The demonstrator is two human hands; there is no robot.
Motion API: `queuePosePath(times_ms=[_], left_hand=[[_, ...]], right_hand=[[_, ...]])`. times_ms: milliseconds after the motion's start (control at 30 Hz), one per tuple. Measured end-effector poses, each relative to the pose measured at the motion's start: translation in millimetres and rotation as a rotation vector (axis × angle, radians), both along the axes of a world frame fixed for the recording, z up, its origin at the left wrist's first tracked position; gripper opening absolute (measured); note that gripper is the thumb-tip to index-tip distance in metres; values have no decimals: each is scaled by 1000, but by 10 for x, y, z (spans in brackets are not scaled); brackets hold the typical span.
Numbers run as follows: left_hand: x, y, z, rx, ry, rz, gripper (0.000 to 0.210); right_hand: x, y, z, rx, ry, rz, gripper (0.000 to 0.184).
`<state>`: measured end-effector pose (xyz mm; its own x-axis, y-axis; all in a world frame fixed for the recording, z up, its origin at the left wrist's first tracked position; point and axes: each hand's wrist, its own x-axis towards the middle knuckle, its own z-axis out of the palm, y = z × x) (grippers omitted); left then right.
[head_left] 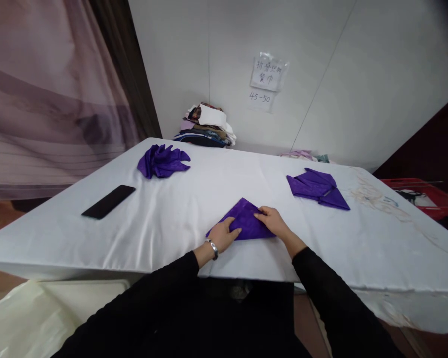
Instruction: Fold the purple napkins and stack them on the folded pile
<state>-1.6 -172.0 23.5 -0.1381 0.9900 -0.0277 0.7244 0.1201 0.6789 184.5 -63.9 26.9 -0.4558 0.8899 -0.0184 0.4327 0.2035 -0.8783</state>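
Observation:
A purple cloth napkin [246, 226], folded into a triangle, lies near the front edge of the white-covered table with its point facing away from me. My left hand [223, 235] rests on its left part, thumb and forefinger apart on the fabric. At the upper right edge, my right hand [274, 221] has its thumb and fingertips closed on the cloth; the other fingers are partly hidden. To the right lies another folded purple napkin [311, 186] with pointed corners. A third purple napkin [160, 161], gathered into pleats, sits at the far left.
A black flat slab like a phone [109, 202] lies on the left of the table [171, 214]. Piled cloths [205, 127] stand at the back by the wall, below a handwritten sign [269, 72]. Beyond the right edge is a red basket [429, 196].

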Motion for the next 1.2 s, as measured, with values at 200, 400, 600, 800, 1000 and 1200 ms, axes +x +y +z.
queuePosePath(times_ms=[200, 400, 600, 800, 1000, 1200], left_hand=[[-273, -46, -43, -60, 110, 53, 45], [-358, -154, -105, -45, 166, 70, 47], [-421, -197, -186, 55, 224, 72, 43], [-485, -208, -255, 133, 243, 48, 39], [-485, -185, -260, 139, 281, 19, 36], [-485, -185, -264, 130, 360, 7, 36]], right_hand=[[-229, 314, -167, 113, -243, -33, 15], [-314, 303, -174, 211, -456, -130, 14], [-400, 305, -184, 301, -649, -193, 20], [-443, 305, -231, 393, -743, -184, 21], [-453, 321, -252, 470, -723, -158, 20], [-447, 412, -329, 538, -753, -149, 26]])
